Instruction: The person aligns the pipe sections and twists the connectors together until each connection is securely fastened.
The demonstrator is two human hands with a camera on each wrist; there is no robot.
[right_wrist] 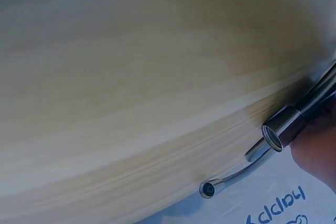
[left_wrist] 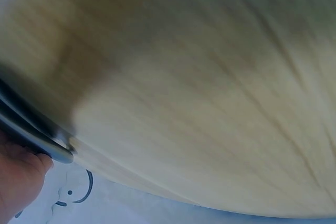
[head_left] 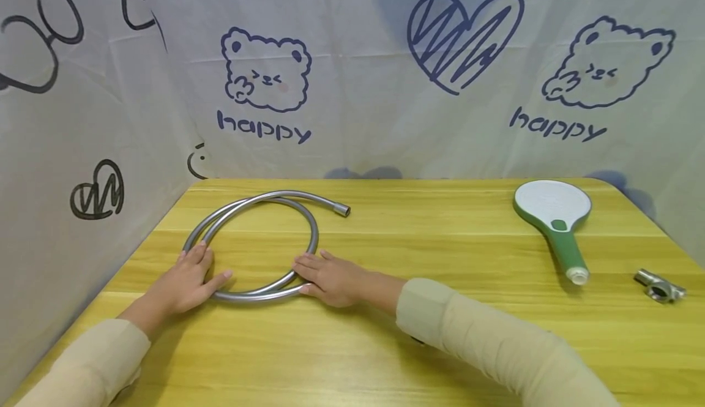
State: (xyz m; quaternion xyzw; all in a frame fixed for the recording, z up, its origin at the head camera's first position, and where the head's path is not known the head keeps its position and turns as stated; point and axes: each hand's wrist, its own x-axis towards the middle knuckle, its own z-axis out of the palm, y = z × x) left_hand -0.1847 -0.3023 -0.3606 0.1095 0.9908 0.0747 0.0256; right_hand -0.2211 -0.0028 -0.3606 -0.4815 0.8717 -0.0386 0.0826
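Observation:
A silver shower hose [head_left: 264, 295] lies coiled in a loop on the table's left half. My left hand [head_left: 187, 281] rests palm down on the loop's left side, fingers laid over the hose and thumb stretched inward. On the loop's right side, my right hand [head_left: 333, 278] lies with extended fingers across the hose and its thumb near the front strand. One hose end [head_left: 341, 209] points right at the back. The wider end nut [right_wrist: 281, 129] shows beside the right hand in the right wrist view; in the head view that hand hides it.
A green and white shower head [head_left: 553, 211] lies face up on the right of the wooden table [head_left: 429, 229]. Farther right is a small chrome bracket-like fitting [head_left: 659, 286]. White cloth with drawings [head_left: 363, 89] hangs behind and at the left.

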